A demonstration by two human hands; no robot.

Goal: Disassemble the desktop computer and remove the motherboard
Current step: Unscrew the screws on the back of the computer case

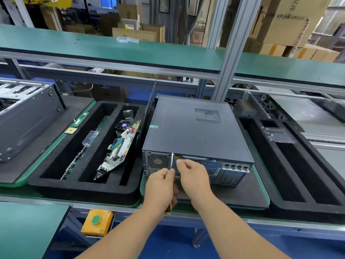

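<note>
A dark grey desktop computer case (pixel 194 133) lies on its side on a black mat, rear panel facing me, side panel closed. My left hand (pixel 160 186) grips a screwdriver (pixel 172 163) with a yellow-and-black handle, its metal shaft standing upright against the rear panel beside the fan grille. My right hand (pixel 194 176) is curled at the rear panel's upper edge, fingertips pinched there; whether they hold anything is hidden. A removed motherboard (pixel 119 148) leans in the black foam tray (pixel 56 184) to the left.
Another computer case (pixel 26 116) lies at far left. An empty black foam tray (pixel 291 165) sits to the right. A yellow box with a green button (pixel 97 220) hangs on the bench's front edge. An aluminium post (pixel 231 53) rises behind the case. Cardboard boxes fill the background.
</note>
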